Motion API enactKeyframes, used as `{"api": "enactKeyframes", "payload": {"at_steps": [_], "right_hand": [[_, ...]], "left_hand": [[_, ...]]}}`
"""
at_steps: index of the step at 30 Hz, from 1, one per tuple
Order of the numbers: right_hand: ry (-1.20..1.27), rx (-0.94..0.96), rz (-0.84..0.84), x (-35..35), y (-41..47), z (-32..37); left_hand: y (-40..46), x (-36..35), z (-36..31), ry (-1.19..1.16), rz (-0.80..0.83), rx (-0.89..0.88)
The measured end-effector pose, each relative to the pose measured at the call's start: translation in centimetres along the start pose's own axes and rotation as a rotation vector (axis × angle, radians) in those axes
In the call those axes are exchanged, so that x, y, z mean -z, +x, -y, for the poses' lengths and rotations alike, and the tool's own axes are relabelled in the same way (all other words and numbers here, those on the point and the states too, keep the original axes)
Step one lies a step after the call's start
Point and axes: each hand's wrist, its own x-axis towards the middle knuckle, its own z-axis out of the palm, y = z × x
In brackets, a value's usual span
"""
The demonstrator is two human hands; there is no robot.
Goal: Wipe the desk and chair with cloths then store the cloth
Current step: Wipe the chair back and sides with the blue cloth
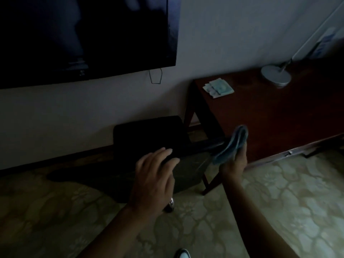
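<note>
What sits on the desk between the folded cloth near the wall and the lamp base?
In the head view, nothing: the dark red-brown wooden desk top is bare between the folded pale green cloth and the round silver lamp base.

Two bare forearms, no sleeves in view, no watch or bracelet at either wrist. Left hand (pixel 152 175) broad-backed, with no ring visible on the fingers. Right hand (pixel 233 164) mostly in shadow, details too dim to tell. Near bottom edge, toe of a shoe (pixel 183 253), dark with pale cap.
</note>
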Motion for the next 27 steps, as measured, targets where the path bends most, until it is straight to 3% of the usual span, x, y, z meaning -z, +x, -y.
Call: {"api": "enactKeyframes", "payload": {"at_steps": [3, 7, 17, 20, 25, 27], "right_hand": [[0.19, -0.123, -0.015, -0.5, 1.1, -0.6], [0.307, -0.071, -0.081, -2.9, -2.0, 0.0], [0.02, 0.779, -0.268, -11.3, -6.8, -5.5], [0.033, 0.915, -0.335, -12.0, -5.6, -5.8], [0.073, 0.988, -0.463, -11.3, -2.9, -4.3], [0.068, 1.043, -0.414, -12.6, -4.0, -4.7]], "left_hand": [[0.2, -0.8, -0.3, 0.031, -0.094, 0.006], [0.9, -1.1, -1.1, 0.032, -0.181, 0.045], [1.6, -3.1, -1.1, 0.187, -0.407, -0.043], [1.7, -3.2, -1.2, 0.215, -0.449, -0.086], [1.6, -4.2, -0.8, 0.364, -0.524, -0.214], [1.9, -4.2, -0.4, 0.419, -0.559, -0.22]]}}
